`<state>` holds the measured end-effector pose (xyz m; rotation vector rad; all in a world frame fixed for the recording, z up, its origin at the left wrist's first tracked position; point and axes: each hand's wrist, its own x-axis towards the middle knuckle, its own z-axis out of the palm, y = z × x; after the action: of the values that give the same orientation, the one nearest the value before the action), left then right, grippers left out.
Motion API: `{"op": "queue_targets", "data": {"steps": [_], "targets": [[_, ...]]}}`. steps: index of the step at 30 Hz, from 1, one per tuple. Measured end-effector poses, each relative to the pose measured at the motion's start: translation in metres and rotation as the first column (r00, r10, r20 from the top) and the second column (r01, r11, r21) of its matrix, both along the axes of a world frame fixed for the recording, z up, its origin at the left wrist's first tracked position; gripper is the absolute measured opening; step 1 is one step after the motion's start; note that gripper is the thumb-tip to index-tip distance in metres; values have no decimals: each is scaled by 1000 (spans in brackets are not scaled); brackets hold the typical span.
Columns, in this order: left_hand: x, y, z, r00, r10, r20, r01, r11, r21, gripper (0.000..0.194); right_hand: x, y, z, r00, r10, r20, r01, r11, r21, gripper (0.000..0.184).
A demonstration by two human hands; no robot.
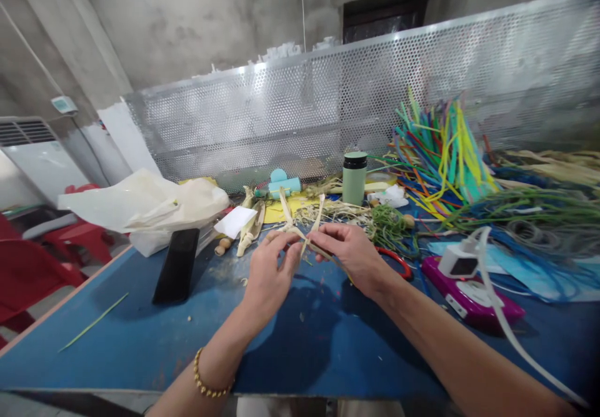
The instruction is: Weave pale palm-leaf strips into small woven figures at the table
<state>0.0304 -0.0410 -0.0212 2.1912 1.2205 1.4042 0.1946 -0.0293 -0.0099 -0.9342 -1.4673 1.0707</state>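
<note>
Above the blue table [210, 354], both hands meet at a small piece of pale dried plant strips [304, 239], some of whose ends stick up and outward. My left hand [272, 270] pinches it from the left between thumb and fingers. From the right, my right hand [349, 251] is closed on the same strips, and one end trails down below its fingers. How the strips cross between the fingertips is partly hidden. Just behind the hands lie more dried stalks [328, 214] and a yellow sheet [274, 212].
Left stand a black phone [177, 266] and a whitish plastic bag [154, 204]. A green cup [354, 179] is behind. At right lie red-handled scissors [396, 262], a purple power strip [471, 292] with a white cable [497, 311], and bundled coloured strips [450, 154]. Perforated metal panel [262, 117] edges the back.
</note>
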Motion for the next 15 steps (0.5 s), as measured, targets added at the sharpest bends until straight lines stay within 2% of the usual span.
{"op": "queue_targets", "data": {"steps": [4, 9, 12, 15], "targets": [[1, 5, -4, 992, -67, 107, 82, 988, -135, 16, -3, -1, 0, 1000, 1, 16, -2, 1000, 12, 28], [4, 4, -7, 948, -93, 304, 203, 913, -354, 18, -6, 2, -5, 1000, -24, 14, 23, 998, 52, 26], [5, 2, -5, 907, -113, 407, 285, 874, -394, 17, -5, 3, -6, 996, -47, 70, 40, 995, 91, 22], [4, 1, -4, 873, -110, 474, 312, 875, -371, 17, -2, 3, -7, 978, -39, 205, 10, 990, 142, 19]]}}
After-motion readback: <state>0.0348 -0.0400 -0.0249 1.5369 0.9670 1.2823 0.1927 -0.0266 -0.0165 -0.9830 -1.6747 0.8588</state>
